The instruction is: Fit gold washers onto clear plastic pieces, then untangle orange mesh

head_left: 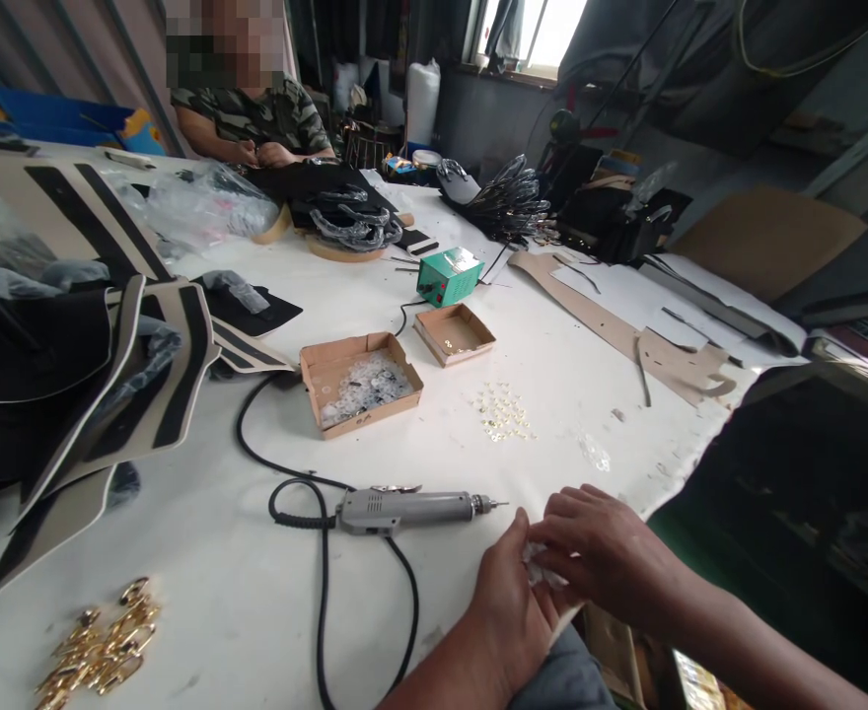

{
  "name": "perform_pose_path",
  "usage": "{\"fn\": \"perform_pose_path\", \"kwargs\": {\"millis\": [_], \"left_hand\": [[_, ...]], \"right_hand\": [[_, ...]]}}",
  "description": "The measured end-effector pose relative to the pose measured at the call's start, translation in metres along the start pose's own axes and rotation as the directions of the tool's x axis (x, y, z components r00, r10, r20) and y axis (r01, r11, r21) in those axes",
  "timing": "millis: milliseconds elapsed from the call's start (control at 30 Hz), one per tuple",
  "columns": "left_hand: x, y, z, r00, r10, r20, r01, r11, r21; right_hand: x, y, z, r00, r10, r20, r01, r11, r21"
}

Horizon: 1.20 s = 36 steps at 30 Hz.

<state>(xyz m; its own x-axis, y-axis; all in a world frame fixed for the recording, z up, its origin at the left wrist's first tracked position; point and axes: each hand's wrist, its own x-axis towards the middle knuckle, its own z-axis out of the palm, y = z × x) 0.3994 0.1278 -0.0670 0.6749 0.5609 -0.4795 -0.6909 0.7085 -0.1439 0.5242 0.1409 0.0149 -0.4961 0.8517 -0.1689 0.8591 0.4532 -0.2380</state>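
Observation:
Near the table's front edge, my left hand (506,602) is cupped, palm up, around several small clear plastic washers (542,566). My right hand (589,540) reaches over that palm with its fingers curled down among them. Its fingertips are partly hidden, so what they pinch does not show. Just left of both hands lies a grey electric screwdriver (411,510), its bit pointing right. Beyond the hands, a small group of clear washers (594,452) and scattered gold-coloured small pieces (504,411) lie on the white table (204,552).
One cardboard tray (360,424) contains clear washers; a smaller tray (470,353) has a few gold pieces. Behind them stands a green power box (450,276). Gold clasps (101,641) lie front left, striped bag panels (175,365) at left. A black cable (323,602) loops forward. Another person (249,123) sits opposite.

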Motion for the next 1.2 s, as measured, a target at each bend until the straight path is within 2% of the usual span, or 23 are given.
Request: {"fn": "perform_pose_path", "kwargs": {"millis": [200, 433, 500, 633, 733, 867, 1200], "left_hand": [[-0.003, 0.000, 0.005, 0.999, 0.023, -0.022, -0.020, 0.989, 0.143], [-0.003, 0.001, 0.008, 0.999, 0.047, -0.005, -0.045, 0.982, 0.186], [-0.003, 0.002, 0.008, 1.000, 0.023, -0.001, -0.022, 0.981, 0.191], [-0.004, 0.003, 0.007, 1.000, -0.001, -0.011, 0.003, 0.981, 0.196], [-0.005, 0.003, 0.007, 1.000, -0.011, -0.008, 0.012, 0.982, 0.188], [-0.004, 0.003, 0.005, 1.000, -0.016, -0.009, 0.018, 0.983, 0.180], [-0.001, 0.001, 0.008, 0.998, -0.033, -0.051, 0.043, 0.981, 0.189]], "right_hand": [[0.007, 0.008, -0.002, 0.999, 0.049, 0.017, -0.051, 0.996, 0.070], [0.017, 0.013, -0.022, 0.990, 0.139, 0.038, -0.143, 0.978, 0.149], [0.026, 0.022, -0.025, 0.980, 0.200, 0.003, -0.196, 0.955, 0.224], [0.059, 0.046, -0.019, 0.939, 0.314, -0.141, -0.260, 0.916, 0.304], [0.088, 0.059, -0.011, 0.919, 0.344, -0.192, -0.284, 0.916, 0.283], [0.118, 0.067, -0.003, 0.919, 0.332, -0.211, -0.283, 0.931, 0.231], [0.158, 0.074, 0.006, 0.918, 0.361, -0.166, -0.348, 0.932, 0.107]]}}
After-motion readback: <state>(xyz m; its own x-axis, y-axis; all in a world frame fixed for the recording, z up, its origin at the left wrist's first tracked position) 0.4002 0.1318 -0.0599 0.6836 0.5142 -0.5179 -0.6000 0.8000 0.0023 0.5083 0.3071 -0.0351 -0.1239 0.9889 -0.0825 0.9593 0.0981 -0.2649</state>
